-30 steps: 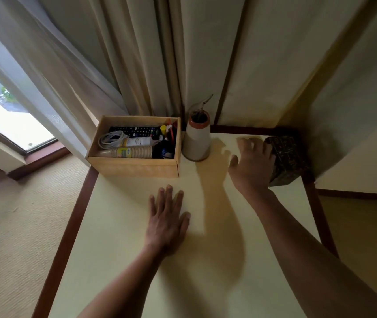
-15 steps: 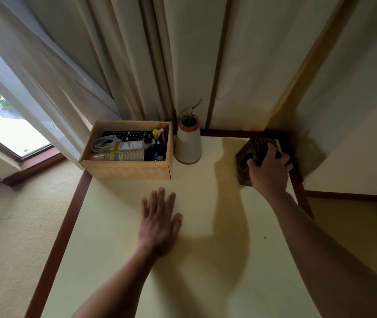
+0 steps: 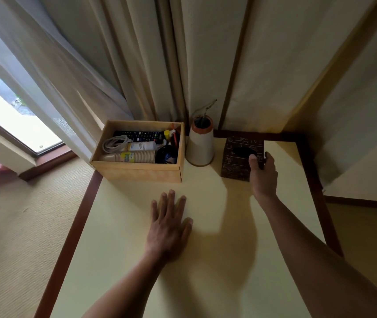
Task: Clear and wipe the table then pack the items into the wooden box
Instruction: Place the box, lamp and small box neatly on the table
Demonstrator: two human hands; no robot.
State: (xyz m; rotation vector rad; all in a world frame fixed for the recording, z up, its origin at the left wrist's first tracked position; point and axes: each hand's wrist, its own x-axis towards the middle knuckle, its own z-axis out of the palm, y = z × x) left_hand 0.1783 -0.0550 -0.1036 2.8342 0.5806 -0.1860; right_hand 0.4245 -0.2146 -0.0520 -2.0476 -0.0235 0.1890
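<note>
The wooden box (image 3: 137, 172) stands at the table's far left corner, holding a black remote (image 3: 137, 135), a white cable (image 3: 114, 143), a white tube, a stack of paper cups (image 3: 134, 156) and other small items. Right of it stands a white cone-shaped vase (image 3: 200, 145). A dark patterned tissue box (image 3: 235, 161) sits beside the vase on the pale yellow table (image 3: 217, 260). My right hand (image 3: 263, 174) grips the tissue box's near right corner, thumb on top. My left hand (image 3: 169, 226) rests flat on the tabletop with fingers straight.
Curtains (image 3: 137, 65) hang behind the table, touching the wooden box's back. A dark wooden rim (image 3: 77, 216) edges the table. Woven matting (image 3: 11, 237) covers the floor to the left, and a low window (image 3: 6, 115) is at far left.
My right hand went from hovering open near the tissue box to gripping it, and the box has moved left toward the vase. My left hand stayed flat on the table.
</note>
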